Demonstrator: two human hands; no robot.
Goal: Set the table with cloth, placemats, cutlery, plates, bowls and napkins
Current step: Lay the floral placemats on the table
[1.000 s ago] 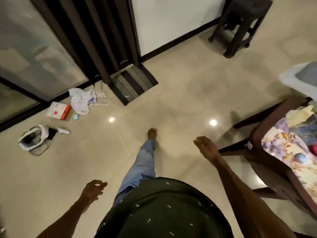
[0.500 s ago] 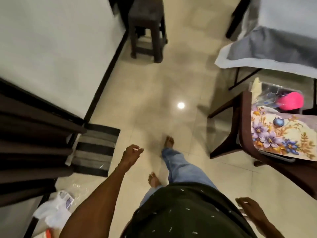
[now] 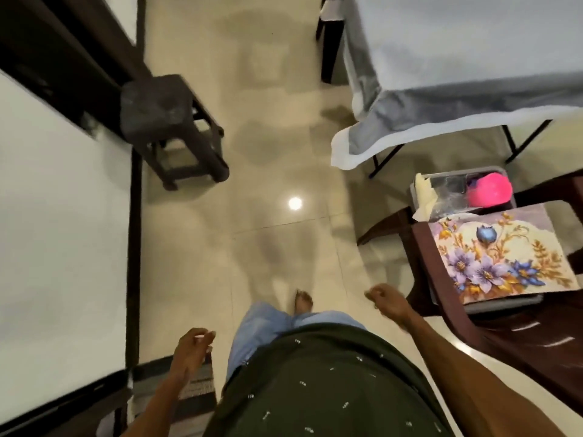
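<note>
cloth [image 3: 457, 45] covers table; both hands empty, loosely curled.

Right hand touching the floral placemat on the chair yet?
Apart. The head view shows the right hand hanging empty over bare floor, with the chair's dark wooden frame between it and the floral placemat.
</note>
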